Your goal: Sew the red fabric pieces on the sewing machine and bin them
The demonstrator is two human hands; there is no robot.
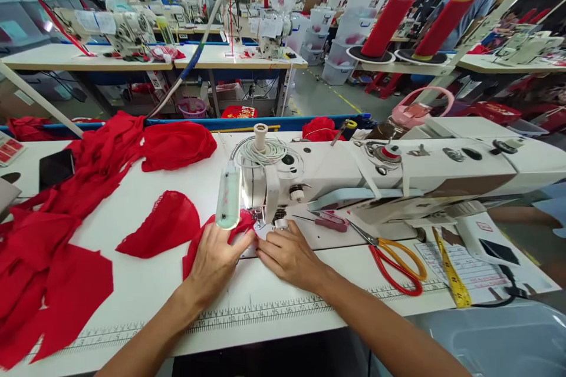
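A red fabric piece lies on the sewing machine's bed, its right end under the needle area. My left hand grips it just left of the presser foot, with the thumb reaching toward the foot. Close to the foot on the right, my right hand has its fingers curled and pinches the edge of the same piece. The thumb and fingertips of both hands almost meet. The white sewing machine stands right behind the hands, and its lamp partly hides the fabric.
Left of the hands lie a cut red piece and a large heap of red fabric. Thread snips, orange-and-red scissors and a yellow tape measure lie to the right. A phone rests far left. People work at machines behind.
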